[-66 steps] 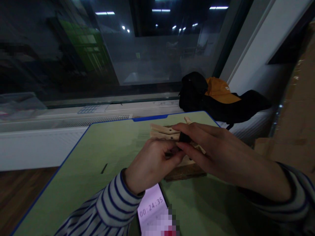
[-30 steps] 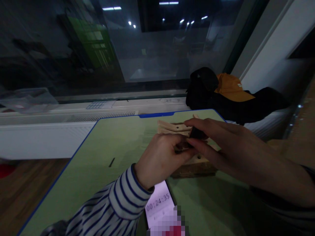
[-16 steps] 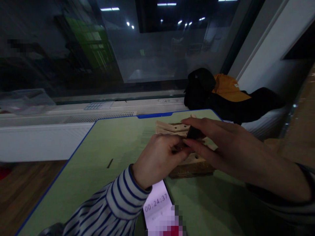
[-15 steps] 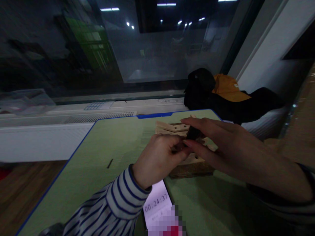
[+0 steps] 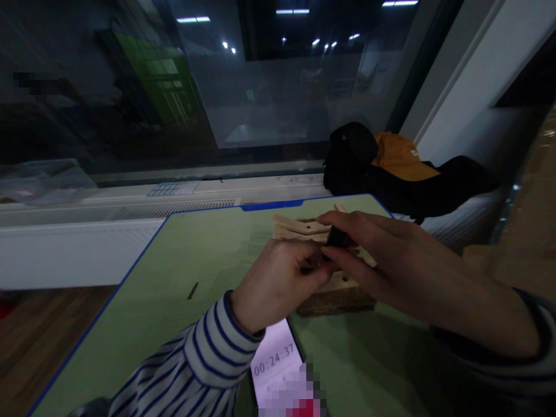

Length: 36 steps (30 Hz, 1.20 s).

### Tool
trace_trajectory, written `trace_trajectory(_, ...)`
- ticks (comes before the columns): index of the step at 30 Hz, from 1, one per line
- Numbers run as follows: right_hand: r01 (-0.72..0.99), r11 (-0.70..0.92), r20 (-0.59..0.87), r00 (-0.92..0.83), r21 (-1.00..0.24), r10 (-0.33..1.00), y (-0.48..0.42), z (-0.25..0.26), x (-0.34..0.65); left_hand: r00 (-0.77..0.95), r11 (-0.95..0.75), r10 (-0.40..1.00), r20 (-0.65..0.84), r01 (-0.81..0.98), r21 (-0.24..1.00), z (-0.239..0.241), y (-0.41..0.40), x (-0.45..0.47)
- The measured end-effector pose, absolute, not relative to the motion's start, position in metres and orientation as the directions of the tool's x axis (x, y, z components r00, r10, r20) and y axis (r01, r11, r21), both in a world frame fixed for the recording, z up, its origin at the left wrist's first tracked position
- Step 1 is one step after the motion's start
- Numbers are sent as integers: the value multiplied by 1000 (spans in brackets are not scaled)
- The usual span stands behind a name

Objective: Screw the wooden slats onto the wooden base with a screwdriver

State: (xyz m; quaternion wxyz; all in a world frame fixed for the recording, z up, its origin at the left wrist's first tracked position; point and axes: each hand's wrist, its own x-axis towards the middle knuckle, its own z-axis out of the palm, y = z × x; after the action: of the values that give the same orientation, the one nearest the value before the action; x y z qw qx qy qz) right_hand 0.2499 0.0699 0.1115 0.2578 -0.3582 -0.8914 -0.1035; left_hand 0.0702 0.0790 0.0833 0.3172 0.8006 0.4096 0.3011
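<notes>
A pile of pale wooden pieces (image 5: pixel 299 227) with small holes lies on a brown block (image 5: pixel 334 300) at the middle of the green mat (image 5: pixel 174 272). My right hand (image 5: pixel 391 263) reaches over the pile, thumb and forefinger pinched on a small black part (image 5: pixel 336 236). My left hand (image 5: pixel 278 281) is closed just left of it, its fingertips pinching something small and dark that I cannot make out, touching the wood.
A phone (image 5: pixel 278 370) with a running timer lies at the near edge of the mat. A small dark screw (image 5: pixel 192 290) rests on the mat to the left. A black bag with an orange cap (image 5: pixel 402 159) sits on the sill at the back right.
Both hands stay on the wooden pieces with only slight finger shifts. The phone timer went from 00:24:35 to 00:24:37.
</notes>
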Motion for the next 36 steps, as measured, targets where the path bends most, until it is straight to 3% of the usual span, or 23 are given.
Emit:
trace_trajectory(9, 700, 714, 532, -607, 7, 590, 68, 111, 251, 460, -448, 855, 241, 417, 791, 80, 79, 69)
trace_trajectory(20, 663, 744, 501, -617, -84, 607, 67, 110, 254, 499, -464, 838, 222, 437, 771, 79, 80, 69)
trace_trajectory(36, 673, 737, 523, -610, -54, 596, 66, 113, 251, 513, -502, 820, 254, 431, 750, 80, 80, 69)
